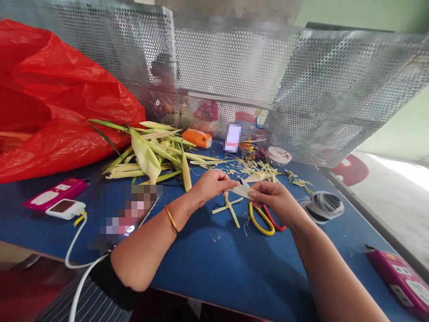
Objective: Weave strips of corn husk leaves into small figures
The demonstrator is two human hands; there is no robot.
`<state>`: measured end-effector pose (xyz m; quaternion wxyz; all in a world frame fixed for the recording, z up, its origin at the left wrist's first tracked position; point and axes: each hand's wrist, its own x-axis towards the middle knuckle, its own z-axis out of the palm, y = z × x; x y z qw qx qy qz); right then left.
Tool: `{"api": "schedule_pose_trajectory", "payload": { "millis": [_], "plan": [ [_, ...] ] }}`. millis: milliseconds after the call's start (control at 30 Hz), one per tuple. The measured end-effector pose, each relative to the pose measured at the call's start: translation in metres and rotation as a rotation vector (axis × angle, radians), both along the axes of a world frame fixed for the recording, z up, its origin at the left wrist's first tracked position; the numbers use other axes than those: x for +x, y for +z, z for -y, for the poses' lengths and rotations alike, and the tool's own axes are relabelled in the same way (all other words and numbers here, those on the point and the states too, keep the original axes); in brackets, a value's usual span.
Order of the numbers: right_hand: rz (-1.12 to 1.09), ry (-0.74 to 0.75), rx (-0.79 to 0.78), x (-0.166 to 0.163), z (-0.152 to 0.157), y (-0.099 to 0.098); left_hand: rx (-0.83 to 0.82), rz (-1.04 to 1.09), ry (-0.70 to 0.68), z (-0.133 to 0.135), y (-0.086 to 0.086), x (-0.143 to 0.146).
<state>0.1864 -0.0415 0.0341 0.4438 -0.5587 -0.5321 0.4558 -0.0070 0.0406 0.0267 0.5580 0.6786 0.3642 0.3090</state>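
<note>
A pale strip of corn husk is stretched between my two hands, above the blue table. My left hand pinches its left end between thumb and fingers. At the other end, my right hand grips it the same way. Just below lies a small cross-shaped piece of folded husk, with arms sticking out. Scissors with yellow and red handles rest under and beside my right hand, their blades partly hidden. Cut husk scraps are scattered beyond my hands.
Corn husks are heaped at back left, by a large red plastic bag. A phone lies near my left forearm; another lit phone stands behind. A thread spool and magenta power bank are at right. Perforated metal panels close the back.
</note>
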Motion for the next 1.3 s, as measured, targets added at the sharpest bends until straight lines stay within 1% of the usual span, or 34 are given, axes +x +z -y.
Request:
{"api": "schedule_pose_trajectory", "payload": {
  "millis": [67,167,267,367,400,467,600,667,700,767,800,833,867,933,967,1000,1067,1133,1200,1300],
  "plan": [
    [-0.067,0.002,-0.035,0.006,0.0,0.003,-0.05,0.044,0.006,-0.003,0.003,-0.003],
    [-0.172,-0.079,-0.063,0.014,-0.001,0.005,-0.071,0.119,0.058,-0.008,0.004,-0.006],
    [-0.248,-0.145,-0.069,0.017,-0.002,0.005,-0.064,0.218,0.167,-0.013,0.003,-0.007],
    [-0.3,-0.157,-0.081,0.016,-0.003,0.004,-0.115,0.321,0.288,-0.016,0.001,-0.008],
    [-0.306,-0.153,-0.083,0.015,-0.002,0.004,-0.157,0.353,0.304,-0.017,0.002,-0.008],
    [-0.293,-0.127,-0.09,0.014,-0.002,0.004,-0.292,0.429,0.29,-0.017,0.003,-0.009],
    [-0.198,-0.015,-0.124,0.011,0.001,0.005,-0.659,0.566,0.223,-0.018,0.007,-0.01],
    [-0.197,0.001,-0.115,0.007,0.001,0.003,-0.718,0.579,0.254,-0.018,0.007,-0.008],
    [-0.221,-0.024,-0.097,0.005,0.001,0.003,-0.7,0.57,0.29,-0.016,0.005,-0.007],
    [-0.283,-0.134,-0.043,0.0,-0.001,0.0,-0.57,0.521,0.377,-0.011,0.002,-0.003],
    [-0.302,-0.202,-0.011,-0.003,-0.001,-0.001,-0.457,0.487,0.45,-0.007,0.0,0.0],
    [-0.304,-0.265,0.021,-0.006,-0.002,-0.003,-0.305,0.44,0.503,-0.002,-0.002,0.003],
    [-0.288,-0.313,0.049,-0.01,-0.003,-0.005,-0.151,0.364,0.514,0.004,-0.004,0.006],
    [-0.223,-0.362,0.098,-0.017,-0.004,-0.01,0.114,0.185,0.432,0.016,-0.007,0.013],
    [-0.182,-0.368,0.116,-0.021,-0.004,-0.013,0.209,0.132,0.39,0.021,-0.009,0.016],
    [-0.142,-0.368,0.132,-0.024,-0.004,-0.016,0.256,0.128,0.352,0.026,-0.01,0.019],
    [-0.072,-0.351,0.158,-0.032,-0.004,-0.022,0.232,0.163,0.285,0.031,-0.013,0.023],
    [-0.015,-0.31,0.179,-0.038,-0.002,-0.027,0.161,0.214,0.233,0.032,-0.015,0.025],
    [0.051,-0.269,0.209,-0.04,-0.001,-0.029,0.121,0.229,0.218,0.03,-0.015,0.024],
    [0.141,-0.263,0.256,-0.037,0.001,-0.026,0.126,0.194,0.236,0.028,-0.011,0.022]
  ]
}}
